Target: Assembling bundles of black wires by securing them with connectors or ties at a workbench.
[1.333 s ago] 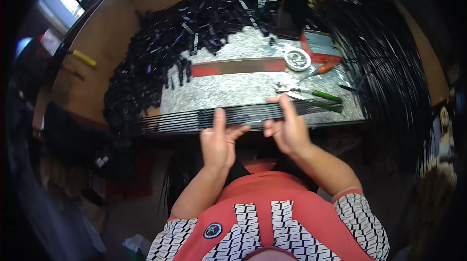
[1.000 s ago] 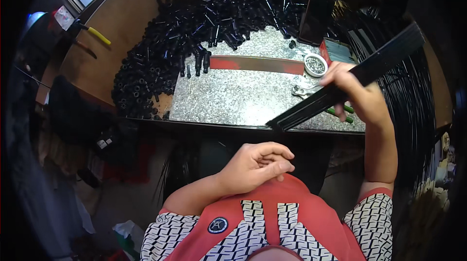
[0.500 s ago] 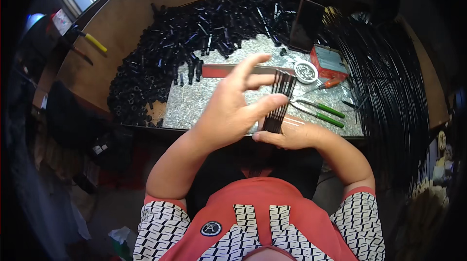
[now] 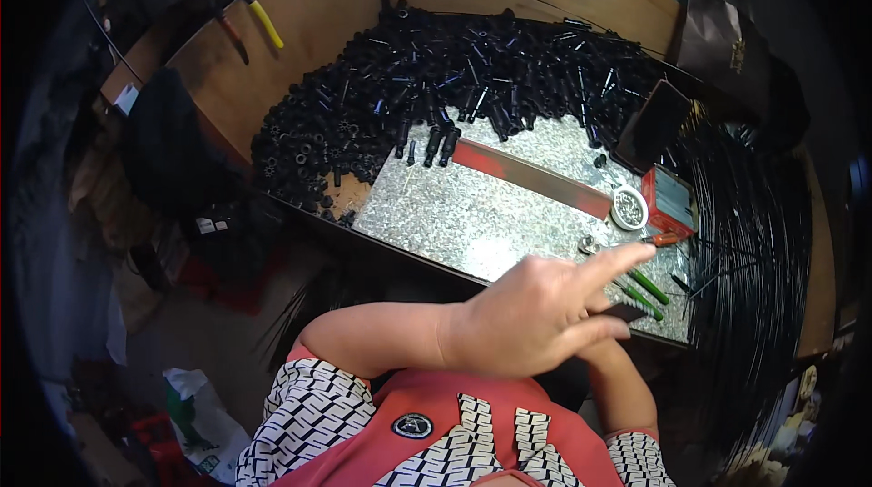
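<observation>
My left hand (image 4: 522, 319) is in front of my body, index finger stretched to the right, thumb apart below it. Beyond its fingers shows the dark end of a bundle of thin black rods (image 4: 627, 308). My right hand is mostly hidden behind the left; only its wrist and forearm (image 4: 622, 387) show clearly. The bundle stays up at that hand, though the gripping fingers are covered. Thin black strands (image 4: 289, 316) stick out left of my left forearm. Green-handled pliers (image 4: 649, 287) lie on the speckled board (image 4: 490, 219), just past my left fingertips.
A large heap of black tubular parts (image 4: 454, 78) fills the back and left. A red-and-grey bar (image 4: 531, 180), a white dish of small metal pieces (image 4: 629, 208), a red box (image 4: 668, 199) and an orange-handled tool (image 4: 663, 239) lie on the board. Long black rods (image 4: 745, 305) hang at right.
My view has turned, shifting the bench contents in the picture. My left hand has moved right and lower, now covering my right hand and most of the rod bundle, which stood in plain sight before.
</observation>
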Available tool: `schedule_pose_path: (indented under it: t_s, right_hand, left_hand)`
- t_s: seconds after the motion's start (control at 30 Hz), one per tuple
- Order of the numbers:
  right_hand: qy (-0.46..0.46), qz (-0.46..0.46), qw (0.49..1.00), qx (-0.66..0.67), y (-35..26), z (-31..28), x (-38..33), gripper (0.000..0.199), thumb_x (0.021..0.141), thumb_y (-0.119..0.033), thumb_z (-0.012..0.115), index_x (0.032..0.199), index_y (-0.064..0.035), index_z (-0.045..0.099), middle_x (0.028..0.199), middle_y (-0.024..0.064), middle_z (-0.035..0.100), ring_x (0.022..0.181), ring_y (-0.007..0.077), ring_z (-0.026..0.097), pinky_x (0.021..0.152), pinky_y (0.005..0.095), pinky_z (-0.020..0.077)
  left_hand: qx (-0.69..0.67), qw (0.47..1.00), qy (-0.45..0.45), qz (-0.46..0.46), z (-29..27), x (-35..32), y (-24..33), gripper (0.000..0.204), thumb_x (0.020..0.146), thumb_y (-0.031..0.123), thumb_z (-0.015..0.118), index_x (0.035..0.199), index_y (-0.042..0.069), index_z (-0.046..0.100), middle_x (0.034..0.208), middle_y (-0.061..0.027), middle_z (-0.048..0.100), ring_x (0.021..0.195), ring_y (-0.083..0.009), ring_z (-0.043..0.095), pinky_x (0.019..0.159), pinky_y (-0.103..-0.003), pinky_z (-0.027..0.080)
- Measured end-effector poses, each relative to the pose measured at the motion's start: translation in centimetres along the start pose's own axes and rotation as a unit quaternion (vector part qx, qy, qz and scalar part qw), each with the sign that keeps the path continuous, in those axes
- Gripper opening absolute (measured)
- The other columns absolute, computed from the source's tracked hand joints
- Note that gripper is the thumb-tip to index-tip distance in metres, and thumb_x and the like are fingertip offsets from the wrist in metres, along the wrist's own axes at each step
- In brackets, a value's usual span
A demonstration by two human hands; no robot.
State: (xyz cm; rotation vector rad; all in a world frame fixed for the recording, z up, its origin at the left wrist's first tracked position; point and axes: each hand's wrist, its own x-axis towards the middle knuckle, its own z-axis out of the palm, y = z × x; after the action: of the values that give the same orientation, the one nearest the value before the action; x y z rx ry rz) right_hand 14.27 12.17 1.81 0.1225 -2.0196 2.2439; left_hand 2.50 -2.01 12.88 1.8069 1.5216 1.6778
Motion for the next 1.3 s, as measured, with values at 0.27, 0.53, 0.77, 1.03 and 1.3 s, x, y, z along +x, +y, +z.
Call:
schedule_pose_path:
  t_s: [0.27, 0.53, 0.77, 1.03, 1.3]
  right_hand:
    - [0.234, 0.028, 0.951, -0.201, 1.0, 2.6, 2.8, 0.015, 0.089, -0.011, 0.061, 0.085, 0.0026, 0.058, 0.075, 0.0075, 0.068, 0.067, 0.0107, 0.062, 0.061, 0.0255, 0.0499]
    - [0.242, 0.031, 0.954, -0.174, 1.9, 1.8, 2.2, 0.018, 0.094, -0.015, 0.053, 0.084, 0.0005, 0.053, 0.073, 0.0091, 0.066, 0.064, 0.0120, 0.059, 0.061, 0.0255, 0.0479]
    - [0.241, 0.016, 0.954, -0.175, 1.9, 2.0, 2.3, 0.021, 0.095, -0.018, 0.051, 0.084, -0.0007, 0.052, 0.072, 0.0089, 0.065, 0.062, 0.0112, 0.058, 0.060, 0.0257, 0.0468]
    - [0.242, 0.016, 0.959, -0.143, 1.9, 2.2, 1.8, 0.021, 0.095, -0.017, 0.053, 0.085, 0.0014, 0.055, 0.074, 0.0068, 0.065, 0.067, 0.0109, 0.059, 0.063, 0.0251, 0.0472]
    - [0.253, 0.074, 0.952, -0.155, 1.8, 1.5, 1.9, 0.015, 0.088, -0.010, 0.055, 0.079, 0.0006, 0.060, 0.073, 0.0066, 0.067, 0.065, 0.0114, 0.060, 0.061, 0.0267, 0.0483]
  left_hand:
    - [0.248, 0.955, 0.158, -0.018, -4.6, -5.2, -4.8, 0.078, 0.071, 0.039, 0.076, 0.128, -0.003, 0.041, 0.108, -0.0178, 0.063, 0.092, -0.0274, 0.066, 0.079, -0.033, 0.051]
    - [0.646, 0.602, 0.178, -0.434, -15.9, -11.8, -14.3, 0.023, 0.075, 0.017, 0.070, 0.091, 0.001, 0.065, 0.098, -0.0148, 0.056, 0.097, -0.0333, 0.053, 0.083, -0.043, 0.045]
    - [0.637, 0.597, 0.202, -0.445, -16.3, -11.9, -15.8, 0.017, 0.077, 0.016, 0.068, 0.086, 0.001, 0.068, 0.100, -0.0146, 0.056, 0.099, -0.0321, 0.051, 0.085, -0.042, 0.043]
    - [0.516, 0.749, 0.332, -0.249, -14.1, -9.9, -12.4, 0.014, 0.075, 0.006, 0.068, 0.086, 0.000, 0.061, 0.082, -0.0121, 0.061, 0.069, -0.0257, 0.060, 0.066, -0.036, 0.048]
    - [-0.093, 0.920, 0.334, -0.181, -8.3, -5.4, -11.5, 0.013, 0.081, -0.003, 0.064, 0.094, -0.002, 0.065, 0.084, 0.0022, 0.057, 0.075, -0.0037, 0.053, 0.070, -0.018, 0.044]
